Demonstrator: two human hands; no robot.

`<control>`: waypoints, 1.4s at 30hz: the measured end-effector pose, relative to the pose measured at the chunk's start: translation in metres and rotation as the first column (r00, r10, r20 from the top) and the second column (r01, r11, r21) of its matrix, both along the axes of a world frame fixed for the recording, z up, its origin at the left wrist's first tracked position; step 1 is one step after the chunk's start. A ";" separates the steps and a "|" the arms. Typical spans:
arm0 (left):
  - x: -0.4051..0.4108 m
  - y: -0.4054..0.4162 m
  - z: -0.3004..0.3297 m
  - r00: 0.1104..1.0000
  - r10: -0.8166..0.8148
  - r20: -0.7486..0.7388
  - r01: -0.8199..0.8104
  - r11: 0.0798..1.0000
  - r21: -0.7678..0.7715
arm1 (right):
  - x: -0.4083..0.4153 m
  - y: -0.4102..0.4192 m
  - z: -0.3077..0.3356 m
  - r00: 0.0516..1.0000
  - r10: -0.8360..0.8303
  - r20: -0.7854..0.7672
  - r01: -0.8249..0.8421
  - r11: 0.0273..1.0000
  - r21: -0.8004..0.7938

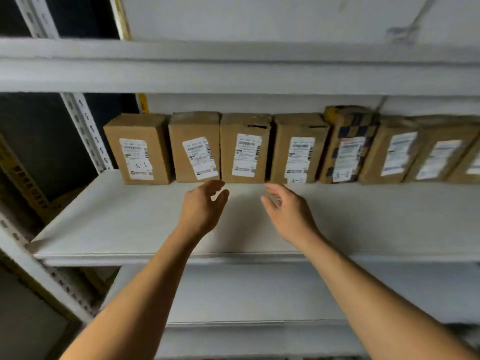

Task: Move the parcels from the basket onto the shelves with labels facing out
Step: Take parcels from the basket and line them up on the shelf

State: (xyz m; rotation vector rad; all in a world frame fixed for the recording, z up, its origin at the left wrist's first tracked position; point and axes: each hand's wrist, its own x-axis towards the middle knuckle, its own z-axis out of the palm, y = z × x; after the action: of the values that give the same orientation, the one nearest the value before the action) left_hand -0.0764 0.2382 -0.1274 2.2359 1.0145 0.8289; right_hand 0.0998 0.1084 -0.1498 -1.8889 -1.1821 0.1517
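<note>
1. The left hand [205, 203] is held over the shelf board [124, 219] with its fingers loosely spread and the thumb apart; nothing is held, and the fingertips lie just before the lower edge of the third parcel [244, 149]. Whether they touch the carton cannot be told through the blur.
2. The right hand [285, 211] is likewise relaxed and spread, nothing being gripped; its fingertips are seen near the bottom edge between that parcel and the fourth parcel [298, 152].
3. A row of parcels is stood upright at the back of the shelf, white labels [246, 154] turned outward, each carton touching or just beside its neighbour. A checkered parcel [348, 146] leans slightly in the row.
4. The basket is not in view, so the number of parcels left cannot be judged.
5. Risk, as judged: if the third parcel is nudged unevenly by one hand, it could be twisted so that its label is turned aside.
6. Risk, as judged: since the cartons stand narrow and tall, a push high on one face could tip it backward or set the neighbours leaning.
7. Risk, as judged: the second parcel [194, 149] carries a crooked label which could be caught and peeled by a passing finger.
</note>
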 end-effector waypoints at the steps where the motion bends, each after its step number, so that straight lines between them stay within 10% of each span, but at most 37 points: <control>1: 0.018 -0.021 -0.001 0.999 -0.040 -0.012 0.040 0.999 0.007 | 0.014 -0.024 0.002 0.999 -0.032 0.011 0.032 0.999 -0.006; 15: 0.233 -0.301 -0.024 0.794 -0.596 -0.120 0.605 0.794 0.062 | 0.137 -0.367 -0.014 0.842 -0.536 -0.064 0.533 0.844 -0.056; 33: 0.388 -0.606 -0.185 -0.003 -0.973 -0.232 0.932 0.081 -0.352 | 0.099 -0.652 -0.171 0.103 -0.978 -0.181 0.846 0.182 -0.501; 42: 0.345 -0.720 -0.276 -0.268 -0.903 -0.336 0.839 -0.047 -0.542 | 0.031 -0.756 -0.245 -0.187 -0.936 -0.297 0.759 0.054 -0.649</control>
State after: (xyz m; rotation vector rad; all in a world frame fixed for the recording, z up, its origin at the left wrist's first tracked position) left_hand 0.2691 -0.4821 -0.4032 2.2925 -0.7067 -0.8157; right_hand 0.1311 -0.6478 -0.3946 -2.0965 0.9753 0.1971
